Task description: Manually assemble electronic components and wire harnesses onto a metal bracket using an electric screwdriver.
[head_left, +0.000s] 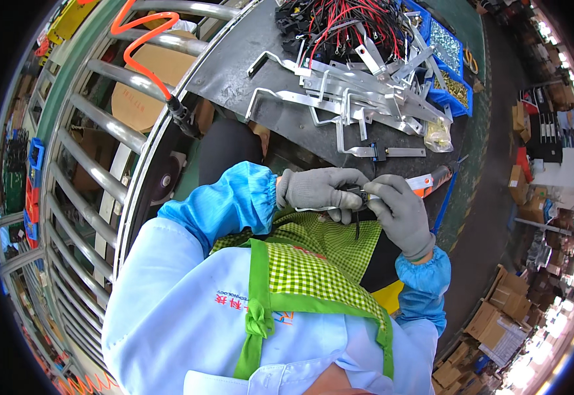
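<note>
Both my hands wear grey knit gloves and meet above my lap, over a green checked apron. My left hand is closed round a silver metal bracket, whose flat end with a hole sticks out past my right hand. My right hand pinches at a small dark part between the two hands; its shape is mostly hidden by the fingers. Just beyond, a similar bracket with a small black block on it lies at the table's near edge. A power-tool-like orange and grey item lies beside my right hand.
Bent metal brackets are piled on the dark table, below a heap of red and black wires. Blue bins of small fasteners stand at the right. A roller conveyor and an orange coiled hose are at the left.
</note>
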